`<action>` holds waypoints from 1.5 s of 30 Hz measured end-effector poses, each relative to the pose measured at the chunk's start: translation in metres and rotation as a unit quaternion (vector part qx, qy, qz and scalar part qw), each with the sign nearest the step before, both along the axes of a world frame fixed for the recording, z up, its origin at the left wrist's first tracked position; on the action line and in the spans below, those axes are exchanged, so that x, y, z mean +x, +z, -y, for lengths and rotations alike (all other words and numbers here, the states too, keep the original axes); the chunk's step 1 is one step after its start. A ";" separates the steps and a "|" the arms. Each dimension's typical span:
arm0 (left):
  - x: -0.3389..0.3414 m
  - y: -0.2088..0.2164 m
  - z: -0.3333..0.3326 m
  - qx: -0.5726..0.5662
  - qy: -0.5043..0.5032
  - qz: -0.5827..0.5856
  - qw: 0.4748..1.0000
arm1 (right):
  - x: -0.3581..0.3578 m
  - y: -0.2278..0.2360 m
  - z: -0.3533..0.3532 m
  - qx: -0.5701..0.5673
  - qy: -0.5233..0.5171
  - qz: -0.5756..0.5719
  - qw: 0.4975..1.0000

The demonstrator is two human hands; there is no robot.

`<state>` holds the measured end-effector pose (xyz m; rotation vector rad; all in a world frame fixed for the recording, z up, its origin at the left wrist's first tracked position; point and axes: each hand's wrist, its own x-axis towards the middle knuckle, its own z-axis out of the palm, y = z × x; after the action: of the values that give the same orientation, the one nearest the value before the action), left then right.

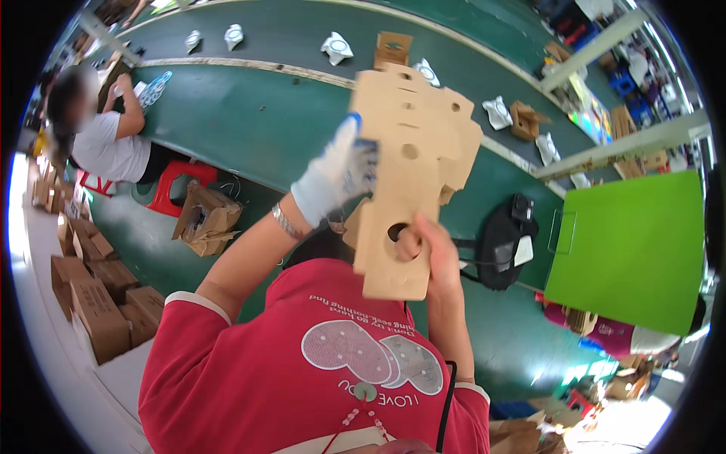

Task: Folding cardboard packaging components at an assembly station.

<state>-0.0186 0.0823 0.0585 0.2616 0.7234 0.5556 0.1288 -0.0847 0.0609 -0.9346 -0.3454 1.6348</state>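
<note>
One cardboard piece (414,180), tan, round-holed, notched

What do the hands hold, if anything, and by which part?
A cardboard sheet: the left hand at its left edge, the right hand at its lower right edge, by the large hole.

Plain tan cardboard (404,185), dark-green tabletop (227,110), red shirt (249,371), lime-green panel (628,250).

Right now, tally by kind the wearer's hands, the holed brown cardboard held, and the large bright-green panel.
White-gloved left hand: 1
Bare right hand: 1
Holed brown cardboard piece: 1
Large bright-green panel: 1
Total: 4
</note>
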 end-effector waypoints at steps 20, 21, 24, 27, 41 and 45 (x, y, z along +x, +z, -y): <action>-0.073 -0.007 0.067 0.576 -0.038 -0.215 0.788 | -0.004 -0.020 -0.077 0.084 -0.009 0.177 0.981; -0.074 -0.002 0.068 0.576 -0.042 -0.217 0.787 | -0.008 -0.011 -0.069 0.074 0.006 0.128 0.989; -0.074 0.010 0.068 0.345 -0.005 -0.003 0.938 | -0.021 -0.021 -0.058 0.118 0.024 0.218 0.968; -0.052 -0.007 0.077 0.426 0.076 -0.102 0.896 | -0.035 -0.016 -0.045 0.143 -0.029 0.264 0.953; -0.017 -0.037 0.095 0.442 0.238 -0.201 0.841 | -0.026 -0.035 -0.027 0.097 -0.142 0.256 0.951; -0.020 -0.075 0.103 0.435 0.163 -0.176 0.868 | -0.027 -0.063 -0.015 0.081 -0.176 0.224 0.955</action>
<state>-0.0391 -0.0211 -0.0168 1.1215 0.8382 1.1678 0.1014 -0.0693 -0.0023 -1.1643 -0.5770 1.0460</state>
